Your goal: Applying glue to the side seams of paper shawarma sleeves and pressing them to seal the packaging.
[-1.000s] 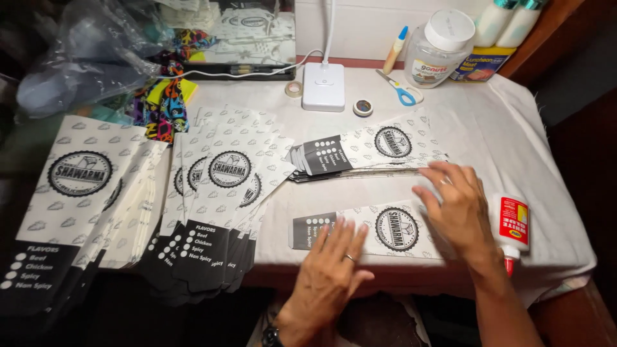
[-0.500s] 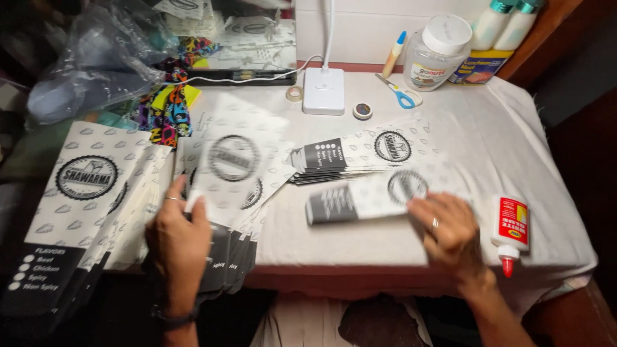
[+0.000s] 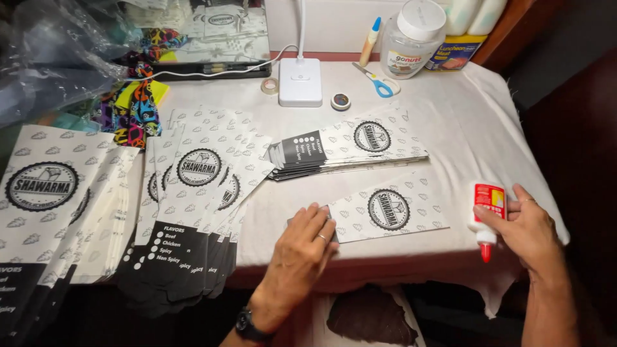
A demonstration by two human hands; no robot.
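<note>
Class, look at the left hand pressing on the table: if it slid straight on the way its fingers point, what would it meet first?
The left hand points up and right, already touching the single paper bag. Straight on, it would slide across that bag, then probably reach the bag stack.

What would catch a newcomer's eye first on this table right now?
First, the printed paper bag lying flat at the table's near edge, with the left hand pressing its dark end. Next, the right hand at the right edge, closed on a white glue bottle with a red tip. To the left, a fanned stack of bags overhangs the edge, and a neat pile sits mid-table.
</note>
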